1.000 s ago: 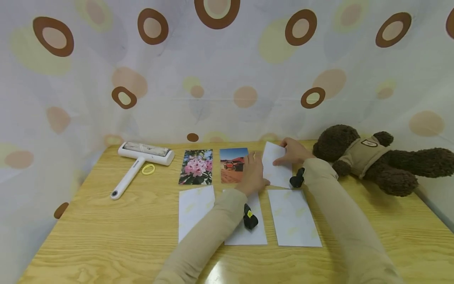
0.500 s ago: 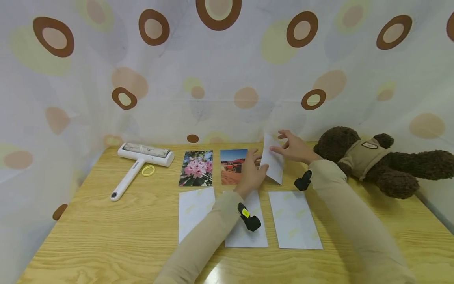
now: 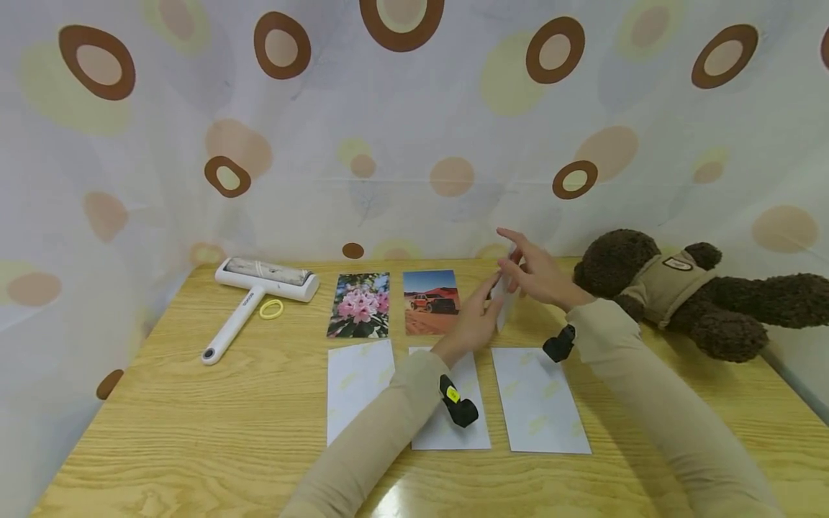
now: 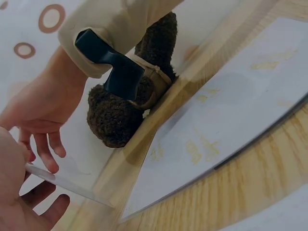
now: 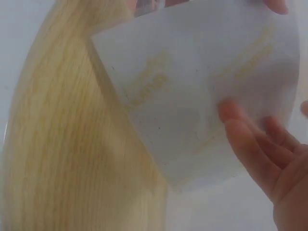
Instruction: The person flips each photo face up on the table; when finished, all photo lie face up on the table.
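Left hand (image 3: 476, 325): fingers and thumb close together, pinching the near edge of a white card (image 3: 503, 298). Right hand (image 3: 542, 277): loosely spread, forefinger extended above the card, fingertips at its white face. The card is right of centre in the frame, raised on edge and seen almost edge-on; in the right wrist view, its white face carries faint yellow lettering.

Adjacent items, upper row — at centre, a flower photo (image 3: 359, 306) and, to its right, a truck photo (image 3: 430, 302). Both lie picture side up. Lower row: a left sheet (image 3: 358, 381), a middle sheet (image 3: 463, 432) and a right sheet (image 3: 540, 400), all white side up; the left sleeve (image 3: 382, 432) partly covers the first two.

Left side of the frame: a white roller tool (image 3: 259, 284) with a yellow ring (image 3: 271, 309) beside its handle. Right side: a brown plush bear (image 3: 667, 284), lying on the wooden table (image 3: 168, 432). A patterned curtain (image 3: 388, 108) fills the upper frame.
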`<state>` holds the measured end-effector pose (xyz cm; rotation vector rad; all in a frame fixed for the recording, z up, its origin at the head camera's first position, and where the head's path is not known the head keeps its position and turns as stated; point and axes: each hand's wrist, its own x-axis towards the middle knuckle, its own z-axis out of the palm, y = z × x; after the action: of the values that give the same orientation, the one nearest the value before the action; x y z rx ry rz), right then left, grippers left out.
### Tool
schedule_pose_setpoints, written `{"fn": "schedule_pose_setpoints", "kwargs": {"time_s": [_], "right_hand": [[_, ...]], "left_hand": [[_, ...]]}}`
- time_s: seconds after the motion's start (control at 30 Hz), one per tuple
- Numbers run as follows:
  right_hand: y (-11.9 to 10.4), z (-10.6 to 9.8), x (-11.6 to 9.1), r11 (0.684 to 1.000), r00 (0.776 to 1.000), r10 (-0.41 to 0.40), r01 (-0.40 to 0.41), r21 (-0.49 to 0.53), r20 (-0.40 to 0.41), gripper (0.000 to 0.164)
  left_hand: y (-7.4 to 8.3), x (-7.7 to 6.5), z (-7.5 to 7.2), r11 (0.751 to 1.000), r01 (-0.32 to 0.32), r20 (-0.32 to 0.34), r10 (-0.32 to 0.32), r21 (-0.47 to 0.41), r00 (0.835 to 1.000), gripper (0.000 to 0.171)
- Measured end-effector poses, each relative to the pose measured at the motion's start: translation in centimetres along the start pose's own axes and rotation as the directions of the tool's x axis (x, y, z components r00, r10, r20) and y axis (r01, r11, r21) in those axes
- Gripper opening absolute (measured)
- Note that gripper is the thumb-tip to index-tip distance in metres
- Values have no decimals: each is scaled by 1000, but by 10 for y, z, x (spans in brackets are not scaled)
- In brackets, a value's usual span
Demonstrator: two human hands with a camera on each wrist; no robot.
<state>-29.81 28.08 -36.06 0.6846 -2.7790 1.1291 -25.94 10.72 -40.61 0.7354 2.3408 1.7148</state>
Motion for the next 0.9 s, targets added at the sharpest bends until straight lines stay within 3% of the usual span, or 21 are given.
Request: {"fn": "schedule_pose_setpoints", "kwargs": {"time_s": [0.17, 0.47, 0.7, 0.9], "right_hand": [[1, -6, -5, 999, 999, 34, -34, 35, -19, 44], [4, -12, -11, 998, 999, 51, -51, 27, 7, 39], [7, -20, -15, 992, 991, 124, -124, -5, 48, 43], [7, -27, -19, 992, 990, 124, -122, -35, 71, 39]], "left_hand": [[1, -1, 2, 999, -34, 53, 34, -5, 998, 52], [-2, 0, 5, 995, -104, 115, 103, 0, 988, 57], [-7, 2, 10, 996, -86, 149, 87, -8, 985, 58], [-7, 3, 11, 995, -90, 202, 82, 32, 976, 59]]}}
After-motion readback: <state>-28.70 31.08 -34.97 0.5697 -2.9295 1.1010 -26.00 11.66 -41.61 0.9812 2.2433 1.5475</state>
